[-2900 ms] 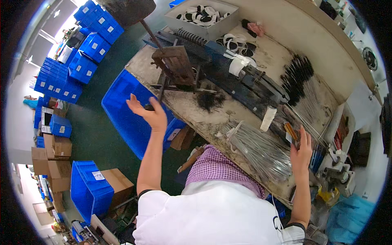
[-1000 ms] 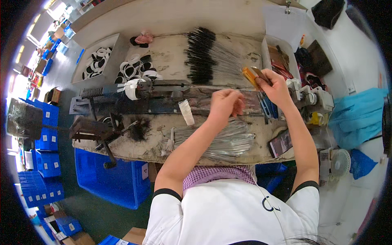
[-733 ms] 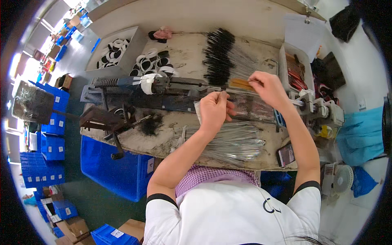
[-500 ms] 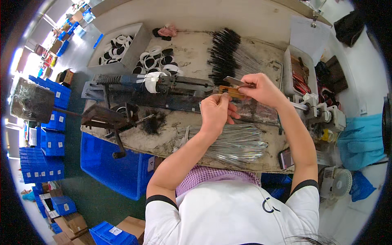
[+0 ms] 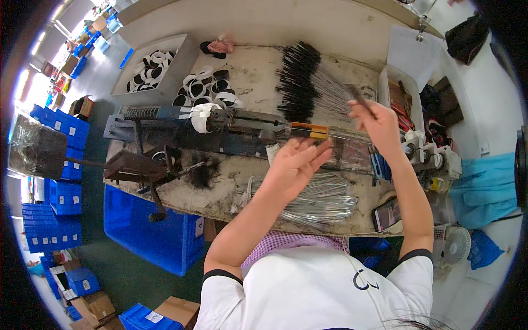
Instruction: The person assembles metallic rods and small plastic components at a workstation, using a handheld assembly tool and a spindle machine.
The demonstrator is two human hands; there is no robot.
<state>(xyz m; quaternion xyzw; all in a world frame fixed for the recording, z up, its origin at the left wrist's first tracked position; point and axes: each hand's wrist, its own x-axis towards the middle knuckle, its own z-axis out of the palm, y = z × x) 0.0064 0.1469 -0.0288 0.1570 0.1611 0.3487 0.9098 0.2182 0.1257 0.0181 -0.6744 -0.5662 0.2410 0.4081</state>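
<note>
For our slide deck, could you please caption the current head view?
Left hand open beside an orange block, right hand holding a thin dark strip near black-bristled wires on a stained bench.

My white shirt [image 5: 313, 289] has black-edged short sleeves [image 5: 416, 265]; it bears a dark marking [image 5: 357, 282]. My waist shows purple checked cloth [image 5: 286, 241].

The left hand [image 5: 297, 166] is spread out, its fingers just beside an orange block [image 5: 320, 133]. The right hand [image 5: 380, 131] holds a thin dark strip [image 5: 358, 97]. On the desk [image 5: 254, 66], black brushes [image 5: 297, 82] lie at the back and shiny wires [image 5: 316, 202] lie near the front. A phone [image 5: 387, 214] sits to their right. A blue bin [image 5: 159, 242] stands below.
</note>
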